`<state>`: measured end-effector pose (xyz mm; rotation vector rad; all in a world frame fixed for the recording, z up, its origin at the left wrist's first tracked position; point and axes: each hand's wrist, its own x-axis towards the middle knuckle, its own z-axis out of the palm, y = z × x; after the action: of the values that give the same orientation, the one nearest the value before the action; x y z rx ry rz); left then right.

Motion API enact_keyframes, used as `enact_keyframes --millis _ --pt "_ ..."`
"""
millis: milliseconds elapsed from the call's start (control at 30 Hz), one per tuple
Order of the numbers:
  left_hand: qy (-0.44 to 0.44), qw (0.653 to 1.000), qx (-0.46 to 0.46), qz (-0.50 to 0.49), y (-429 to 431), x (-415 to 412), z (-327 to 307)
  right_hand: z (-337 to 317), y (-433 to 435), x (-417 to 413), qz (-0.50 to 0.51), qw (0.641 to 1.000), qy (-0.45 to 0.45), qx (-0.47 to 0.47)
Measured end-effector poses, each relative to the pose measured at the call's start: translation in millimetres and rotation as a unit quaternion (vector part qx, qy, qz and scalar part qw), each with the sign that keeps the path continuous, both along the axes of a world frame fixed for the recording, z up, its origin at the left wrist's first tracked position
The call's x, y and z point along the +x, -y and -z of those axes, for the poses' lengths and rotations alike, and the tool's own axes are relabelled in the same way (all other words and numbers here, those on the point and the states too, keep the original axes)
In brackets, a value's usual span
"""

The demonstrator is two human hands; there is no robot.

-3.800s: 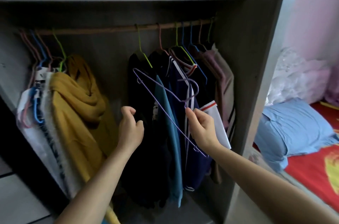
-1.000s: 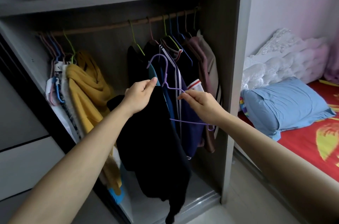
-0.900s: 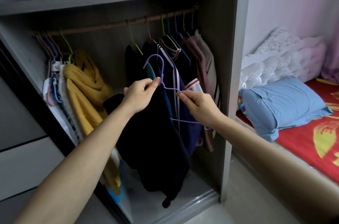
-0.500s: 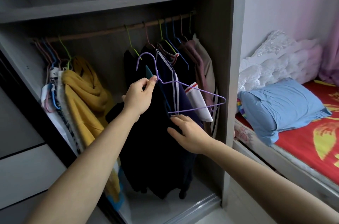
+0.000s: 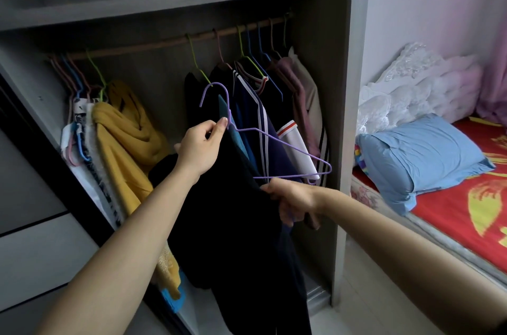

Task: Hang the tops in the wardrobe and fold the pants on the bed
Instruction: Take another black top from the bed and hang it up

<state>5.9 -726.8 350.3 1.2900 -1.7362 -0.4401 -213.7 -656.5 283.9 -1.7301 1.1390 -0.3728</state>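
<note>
Right hand [image 5: 295, 197] now grips black top [image 5: 233, 225], left hand [image 5: 200, 148] hanger [image 5: 229, 115].

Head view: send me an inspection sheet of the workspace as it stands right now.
Surface: bed with red sheet, right of the wardrobe; no pants in view.
Job's things: purple hanger off the rail, one end hidden by the black top; hung tops crowd the rail's right end.
Clutter: yellow garment and others bunched at the rail's left end.
Hands: left hand pinches the hanger's neck; right hand grips the black top below the hanger's bar.
Cables: nothing seen.
Surroundings: blue pillow and white bedding on the bed; pale wall.
</note>
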Motion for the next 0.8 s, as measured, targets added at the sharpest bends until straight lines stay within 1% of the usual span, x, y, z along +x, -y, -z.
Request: enact_keyframes --millis 33,67,100,133,200,233,300,367,500,600,700,800 --pt "0.005 1.0 0.0 -0.014 1 5 -1 1 3 -9 0.006 1.0 -0.019 0.009" --pt "0.004 1.0 0.008 -0.022 4 12 -1 3 6 -19 0.005 0.999 -0.036 -0.02" --pt "0.001 0.999 0.022 -0.024 7 18 0 7 10 -27 -0.002 0.996 -0.047 -0.075" --pt "0.002 0.999 0.031 -0.026 11 24 1 10 11 -34 -0.012 0.987 -0.061 -0.149" --pt "0.005 0.999 0.044 -0.031 15 34 5 19 14 -45 -0.023 0.948 -0.101 -0.3" --pt "-0.004 0.998 0.056 -0.033 17 36 6 24 15 -49 -0.024 0.928 -0.109 -0.354" --pt "-0.019 0.996 0.081 -0.036 21 37 9 33 13 -56 -0.014 0.902 -0.112 -0.417" --pt "-0.031 0.994 0.094 -0.045 25 37 11 37 13 -64 0.008 0.895 -0.103 -0.435" --pt "-0.106 0.982 0.141 -0.07 34 41 16 37 10 -70 0.054 0.881 -0.091 -0.461" --pt "-0.151 0.973 0.135 -0.109 40 41 22 32 0 -69 0.094 0.876 -0.052 -0.471" --pt "-0.203 0.959 0.146 -0.134 47 44 25 29 -8 -66 0.136 0.877 -0.01 -0.461" --pt "-0.257 0.937 0.188 -0.143 60 50 28 28 -12 -67 0.136 0.882 -0.01 -0.45"
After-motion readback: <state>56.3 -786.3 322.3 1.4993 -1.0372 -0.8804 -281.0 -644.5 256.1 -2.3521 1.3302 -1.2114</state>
